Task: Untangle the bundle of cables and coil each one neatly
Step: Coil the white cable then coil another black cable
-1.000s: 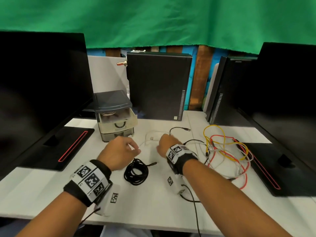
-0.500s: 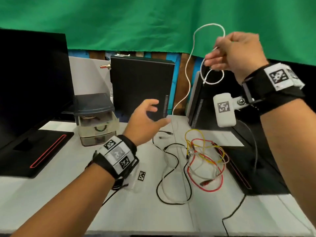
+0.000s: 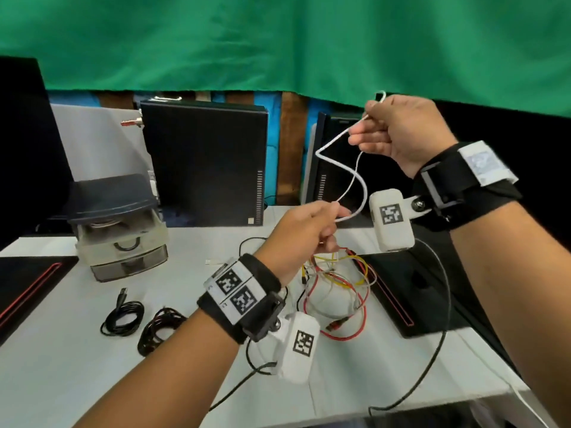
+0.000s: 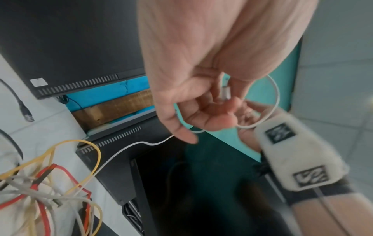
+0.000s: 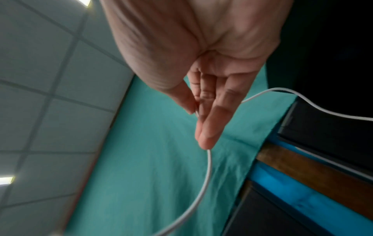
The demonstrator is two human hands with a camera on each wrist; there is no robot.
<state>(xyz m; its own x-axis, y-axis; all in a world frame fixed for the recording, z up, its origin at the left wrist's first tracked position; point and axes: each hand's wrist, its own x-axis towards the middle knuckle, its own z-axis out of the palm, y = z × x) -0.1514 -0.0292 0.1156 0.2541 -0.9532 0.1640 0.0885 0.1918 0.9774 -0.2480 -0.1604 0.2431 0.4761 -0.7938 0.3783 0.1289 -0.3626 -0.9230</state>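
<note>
I see the green cloth (image 3: pixel 278 41) hung across the whole back of the scene, with black monitors at both edges and 2 black computer towers (image 3: pixel 204 162) standing upright beneath it. The white bench (image 3: pixel 77 366) carries everything else. At its back left sits a small drawer box (image 3: pixel 120 230) with a dark lid.

My right hand (image 3: pixel 401 134) is raised well above the bench, thumb and fingers pinched on the thin white cable (image 3: pixel 355 177); the right wrist view shows the cable caught between thumb and straightened fingers, curving away below the fingertips. My left hand (image 3: pixel 302 236) is lower and nearer the bench, fingers curled and clamped on the same cable, with a loop hanging between the 2 hands. In the left wrist view the cable runs round the curled fingers in a ring, a silver plug (image 4: pixel 225 92) tucked inside the grip, and a tail leads down toward the bench.

Under the left hand lies the tangle of red, yellow and white cables (image 3: pixel 336 291) (its strands cross too thickly for me to tell them apart), just beside the right monitor's base. Well apart from it, at front left, 2 black coiled cables (image 3: pixel 123 318) lie side by side.
</note>
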